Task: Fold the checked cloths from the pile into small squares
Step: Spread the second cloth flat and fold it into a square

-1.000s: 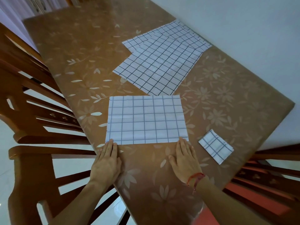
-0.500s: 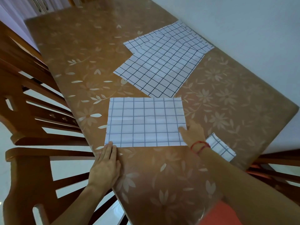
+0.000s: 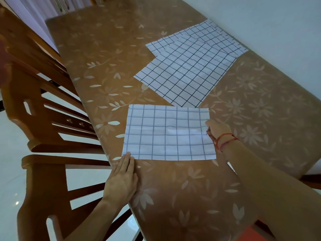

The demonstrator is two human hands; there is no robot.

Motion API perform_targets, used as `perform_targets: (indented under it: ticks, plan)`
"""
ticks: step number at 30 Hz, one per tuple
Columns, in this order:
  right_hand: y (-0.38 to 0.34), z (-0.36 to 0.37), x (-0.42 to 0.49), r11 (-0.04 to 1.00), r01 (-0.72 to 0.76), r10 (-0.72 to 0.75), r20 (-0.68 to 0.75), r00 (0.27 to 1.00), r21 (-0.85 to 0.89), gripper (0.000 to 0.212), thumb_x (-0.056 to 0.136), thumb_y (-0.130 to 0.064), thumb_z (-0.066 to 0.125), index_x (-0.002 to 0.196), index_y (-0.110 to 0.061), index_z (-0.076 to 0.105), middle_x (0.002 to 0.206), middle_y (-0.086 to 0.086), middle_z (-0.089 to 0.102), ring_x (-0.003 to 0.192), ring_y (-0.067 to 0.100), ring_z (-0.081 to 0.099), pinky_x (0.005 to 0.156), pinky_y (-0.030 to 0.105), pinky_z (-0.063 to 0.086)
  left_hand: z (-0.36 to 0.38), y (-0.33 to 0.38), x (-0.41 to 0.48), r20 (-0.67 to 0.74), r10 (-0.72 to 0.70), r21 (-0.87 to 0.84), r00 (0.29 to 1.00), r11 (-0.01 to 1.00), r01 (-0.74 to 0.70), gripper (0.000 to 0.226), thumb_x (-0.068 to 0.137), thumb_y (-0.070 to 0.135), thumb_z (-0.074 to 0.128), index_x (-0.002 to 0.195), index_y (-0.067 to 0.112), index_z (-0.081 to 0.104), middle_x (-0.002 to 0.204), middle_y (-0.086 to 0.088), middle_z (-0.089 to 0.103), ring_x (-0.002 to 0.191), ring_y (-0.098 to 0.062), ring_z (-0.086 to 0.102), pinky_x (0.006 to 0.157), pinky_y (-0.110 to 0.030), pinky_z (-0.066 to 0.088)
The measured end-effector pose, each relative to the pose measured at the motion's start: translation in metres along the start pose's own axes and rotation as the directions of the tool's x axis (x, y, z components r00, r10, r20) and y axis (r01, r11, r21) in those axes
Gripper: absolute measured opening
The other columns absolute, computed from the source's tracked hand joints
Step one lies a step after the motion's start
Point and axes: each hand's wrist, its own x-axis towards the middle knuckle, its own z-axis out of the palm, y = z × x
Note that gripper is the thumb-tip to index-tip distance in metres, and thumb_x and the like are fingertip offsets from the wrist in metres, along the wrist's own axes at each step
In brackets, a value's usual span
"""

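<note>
Cloth in hand right now is the checked cloth (image 3: 168, 133), lying flat as a wide rectangle near the front edge of the table (image 3: 173, 197), just in front of the pile (image 3: 187, 70); its far right corner nearly touches the pile's nearest sheet. Left hand (image 3: 121, 178) is flat with straight fingers, tips pressing down the near left corner; right hand (image 3: 217, 131) has its fingers curled at the right edge, and it looks like it's pinching that edge, though the fingertips themselves are hard to make out. Red thread bracelet (image 3: 225, 141) on that wrist, fwiw.

Progress-wise I'd say early days; this one is a rectangle, not a small square yet, so my guess is right edge over to the left next, then maybe one more fold. The pile has several sheets fanned out unfolded, so plenty left; can't count them exactly.

Table has a glossy brown cover with pale flowers and leaves; wooden chairs (image 3: 43, 171) line the left side; plain white wall (image 3: 269, 18) runs along the right; pale shiny floor (image 3: 12, 145) shows through the chair slats.
</note>
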Motion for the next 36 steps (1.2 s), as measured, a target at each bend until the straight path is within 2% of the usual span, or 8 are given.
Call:
perform_targets:
  ticks: [6,9,12,15,22,28,32,36]
  plan:
    - [-0.001,-0.005,-0.01,0.994,0.042,-0.038,0.043,0.998,-0.102,0.025,0.084,-0.02,0.07,0.065,-0.008,0.058,0.045,0.001,0.049,0.037,0.015,0.042,0.035,0.015,0.033,0.004,-0.001,0.002,-0.034,0.028,0.002,0.999,1.0,-0.028,0.061,0.092,0.037,0.029,0.135,0.0,0.052,0.145,-0.015,0.047,0.133,-0.028,0.047,0.102,-0.043,0.045]
    - [0.003,-0.01,-0.015,0.983,0.129,-0.13,0.006,0.992,-0.133,0.013,0.084,-0.016,0.071,0.089,-0.004,0.067,0.079,0.01,0.061,0.062,0.019,0.055,0.05,0.022,0.045,0.0,0.0,0.001,-0.085,0.028,-0.063,0.996,0.997,-0.033,0.059,0.093,0.035,0.032,0.141,0.003,0.045,0.151,-0.014,0.039,0.137,-0.027,0.041,0.105,-0.044,0.042]
    - [0.01,-0.017,-0.021,0.983,0.149,-0.157,-0.067,0.985,-0.109,0.019,0.082,-0.02,0.073,0.072,-0.005,0.067,0.079,0.017,0.064,0.072,0.027,0.06,0.072,0.035,0.055,-0.006,0.006,0.004,-0.116,0.002,-0.13,0.993,0.991,-0.017,0.06,0.091,0.025,0.056,0.144,0.003,0.037,0.152,-0.016,0.037,0.132,-0.032,0.048,0.099,-0.045,0.048]
    - [0.021,-0.025,-0.033,0.986,0.153,-0.161,-0.143,0.976,-0.068,0.032,0.083,-0.022,0.072,0.066,0.004,0.062,0.068,0.016,0.057,0.065,0.021,0.05,0.049,0.018,0.045,-0.009,0.013,0.01,-0.131,0.024,-0.12,0.991,0.992,-0.04,0.06,0.089,0.027,0.049,0.142,0.001,0.038,0.148,-0.019,0.042,0.126,-0.034,0.053,0.095,-0.047,0.05]
    - [0.05,-0.029,-0.079,0.981,0.096,-0.058,-0.218,0.974,0.169,0.028,0.083,-0.015,0.068,0.081,0.012,0.06,0.067,0.011,0.054,0.062,0.019,0.05,0.051,0.018,0.042,-0.019,0.062,0.014,-0.113,0.193,-0.166,0.975,0.964,-0.21,0.07,0.092,0.039,0.044,0.153,0.012,0.023,0.16,-0.004,0.022,0.144,-0.022,0.029,0.109,-0.032,0.034]
    - [0.074,-0.023,-0.127,0.881,-0.13,0.107,0.075,0.991,0.456,0.006,0.087,-0.005,0.063,0.088,-0.001,0.058,0.084,0.013,0.068,0.076,0.027,0.068,0.068,0.043,0.058,-0.012,0.091,0.012,-0.033,0.304,-0.165,0.952,0.938,-0.305,0.076,0.098,0.04,0.042,0.155,0.022,-0.005,0.162,0.001,-0.008,0.148,-0.013,-0.004,0.118,-0.034,0.019]
    - [0.086,-0.026,-0.149,0.918,-0.184,0.112,0.217,0.97,0.35,0.006,0.086,-0.006,0.064,0.084,-0.002,0.061,0.07,0.005,0.071,0.059,0.02,0.071,0.09,0.062,0.047,-0.01,0.087,0.005,0.012,0.283,-0.151,0.959,0.949,-0.278,0.078,0.091,0.004,0.036,0.151,0.022,-0.012,0.163,-0.006,0.004,0.15,-0.021,0.004,0.119,-0.035,0.021]
    - [0.088,-0.039,-0.161,0.965,-0.112,0.041,0.285,0.958,0.238,0.016,0.078,0.007,0.066,0.078,-0.004,0.055,0.076,0.012,0.06,0.064,0.026,0.068,0.085,0.06,0.051,-0.024,0.081,-0.004,0.044,0.28,-0.095,0.959,0.957,-0.275,0.077,0.09,0.001,0.036,0.155,0.019,-0.001,0.163,-0.007,-0.002,0.15,-0.022,0.005,0.116,-0.033,0.021]
